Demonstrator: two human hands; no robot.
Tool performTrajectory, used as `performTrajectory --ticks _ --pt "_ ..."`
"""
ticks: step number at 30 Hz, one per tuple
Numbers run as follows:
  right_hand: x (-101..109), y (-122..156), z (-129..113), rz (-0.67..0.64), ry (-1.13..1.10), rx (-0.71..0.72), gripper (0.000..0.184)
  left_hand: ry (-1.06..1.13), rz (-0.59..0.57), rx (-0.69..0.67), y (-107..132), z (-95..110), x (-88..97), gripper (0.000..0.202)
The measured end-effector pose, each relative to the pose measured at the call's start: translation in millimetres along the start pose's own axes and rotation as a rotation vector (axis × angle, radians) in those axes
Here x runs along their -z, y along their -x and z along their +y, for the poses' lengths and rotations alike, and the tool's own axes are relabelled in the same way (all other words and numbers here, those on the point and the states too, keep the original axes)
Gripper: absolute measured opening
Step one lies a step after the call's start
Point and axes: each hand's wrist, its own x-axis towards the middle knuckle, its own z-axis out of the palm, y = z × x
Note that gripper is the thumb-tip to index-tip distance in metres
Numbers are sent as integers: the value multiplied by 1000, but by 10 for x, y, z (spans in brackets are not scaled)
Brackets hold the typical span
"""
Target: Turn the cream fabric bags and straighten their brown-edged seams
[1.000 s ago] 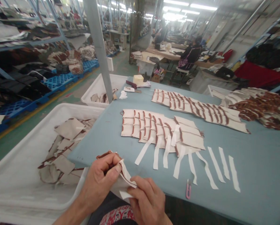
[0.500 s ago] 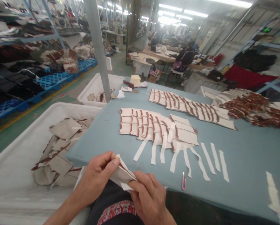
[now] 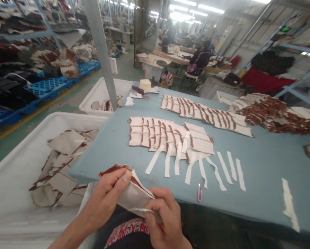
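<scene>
My left hand (image 3: 106, 197) pinches the top edge of a beige fabric piece with brown trim (image 3: 134, 195), held over my lap at the near edge of the blue table (image 3: 261, 162). My right hand (image 3: 164, 218) grips the piece's lower right corner, fingers curled round it. Beyond them on the table lie overlapping rows of the same beige pieces (image 3: 167, 136), white strips (image 3: 196, 166) fanned out below them, and a small pink thread snip (image 3: 199, 193) close to my right hand.
A white bin (image 3: 11, 173) at my left holds loose fabric pieces; a second bin (image 3: 97, 95) stands behind a grey post (image 3: 100, 52). Another row of pieces (image 3: 204, 114) and a heap (image 3: 274, 112) lie far right. A person sits at a far table (image 3: 196, 62).
The view has shifted, so the table sits a little higher and leftward. Both hands keep working the fabric piece; my right hand has curled more tightly round its lower corner.
</scene>
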Motion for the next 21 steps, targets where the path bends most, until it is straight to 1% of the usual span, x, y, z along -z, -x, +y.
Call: performTrajectory --ticks 2,4,5,6,7,8,11,12,14,17,21 --pt "101 -98 -75 -8 -64 -110 17 -12 -15 -36 -24 36 -9 54" --pt "217 -251 -142 -39 -117 -185 16 -36 -29 -58 -45 63 -26 52" --pt "270 -341 -169 -67 -152 -206 16 -43 -41 -59 -52 69 -35 52" --pt "313 -432 -191 -95 -189 -197 16 -47 -54 -59 -57 70 -44 51" --pt "343 -517 -207 -115 -208 -145 16 -48 -61 -60 -58 66 -53 51" --pt "357 -591 -215 -135 -195 -61 15 -51 -63 -65 -56 59 -62 50" --pt "314 -712 -196 -193 -39 233 11 -49 -42 -96 -48 41 -96 47" --pt "279 -717 -179 -202 22 278 12 -50 -27 -101 -47 45 -109 46" --pt "194 -691 -134 -173 83 277 16 -55 8 -104 -51 76 -135 45" --pt "72 -621 -62 -73 118 252 18 -63 61 -96 -68 151 -161 44" --pt "-36 -584 17 -39 134 253 18 -80 81 -38 -90 187 -167 43"
